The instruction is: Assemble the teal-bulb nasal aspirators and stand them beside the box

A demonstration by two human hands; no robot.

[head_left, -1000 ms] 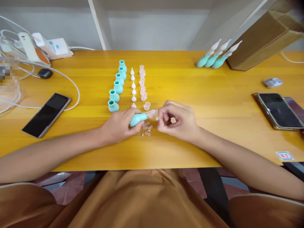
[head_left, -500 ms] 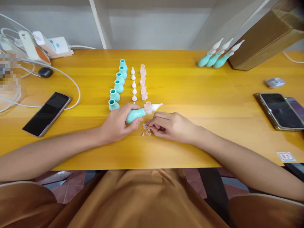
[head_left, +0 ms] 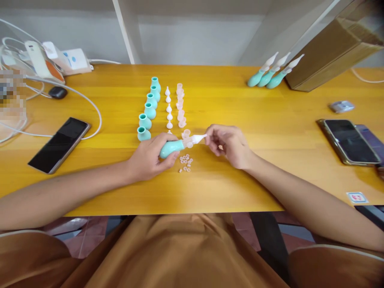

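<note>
**Inspector:** What is the left hand [head_left: 150,157] doing?

**Assessor:** It is gripping a teal bulb [head_left: 171,148], fingers closed around the body. The bulb is lying tilted just above the wooden table [head_left: 270,160], with its white nozzle tip [head_left: 198,139] pointing toward the right hand.

**Inspector:** And the right hand [head_left: 231,145]?

**Assessor:** It is hovering right at the nozzle's end, thumb and forefinger drawn together at the tip. Whether they are pinching a small part or merely touching the tip, I cannot tell; the detail is too small.

**Inspector:** What is lying between the hands?

**Assessor:** A scatter of tiny pale rings [head_left: 185,163] is sitting on the table just below the bulb, nearer the left hand's fingertips.

**Inspector:** Beyond the hands?

**Assessor:** Three columns are running away from the left hand: loose teal bulbs [head_left: 148,110], then small white tips [head_left: 168,108], then clear pink caps [head_left: 180,105]. Far past the right hand, three assembled aspirators [head_left: 270,72] are lying side by side next to a cardboard box [head_left: 333,52].

**Inspector:** To the outer sides?

**Assessor:** A black phone [head_left: 60,144] is lying well left of the left hand, by a white cable [head_left: 90,106]. Two phones [head_left: 351,141] are resting well right of the right hand.
</note>
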